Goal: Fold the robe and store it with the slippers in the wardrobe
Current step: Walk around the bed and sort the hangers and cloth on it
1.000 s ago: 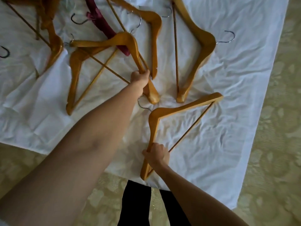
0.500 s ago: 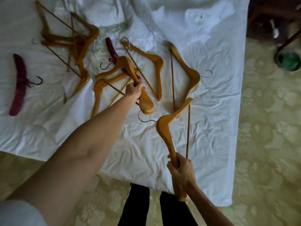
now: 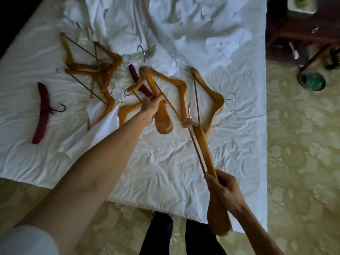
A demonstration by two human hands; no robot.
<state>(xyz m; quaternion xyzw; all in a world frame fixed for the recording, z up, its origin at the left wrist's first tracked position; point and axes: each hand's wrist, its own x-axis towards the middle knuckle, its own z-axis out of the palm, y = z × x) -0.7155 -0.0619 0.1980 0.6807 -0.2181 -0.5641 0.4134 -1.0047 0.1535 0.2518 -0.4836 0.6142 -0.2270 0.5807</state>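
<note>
Both hands busy: left hand (image 3: 152, 105) grips wooden hanger (image 3: 163, 122), right hand (image 3: 223, 188) clenches another hanger (image 3: 203, 144). Rigid, light; hold by arm.

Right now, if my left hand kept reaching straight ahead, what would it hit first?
Probably the dark red padded hanger lying just beyond the left hand, which grips a wooden hanger; depth is unclear.

Left arm extends forward and to the right, bare from a white sleeve at the shoulder, elbow nearly straight. Left hand (image 3: 153, 105) is curled round a wooden hanger (image 3: 161, 115), back of hand upward. Right forearm enters from the lower right, wrist angled up-left. Right hand (image 3: 223, 188) grips a second wooden hanger (image 3: 203, 144) near its lower end, fingers wrapped round it.
</note>
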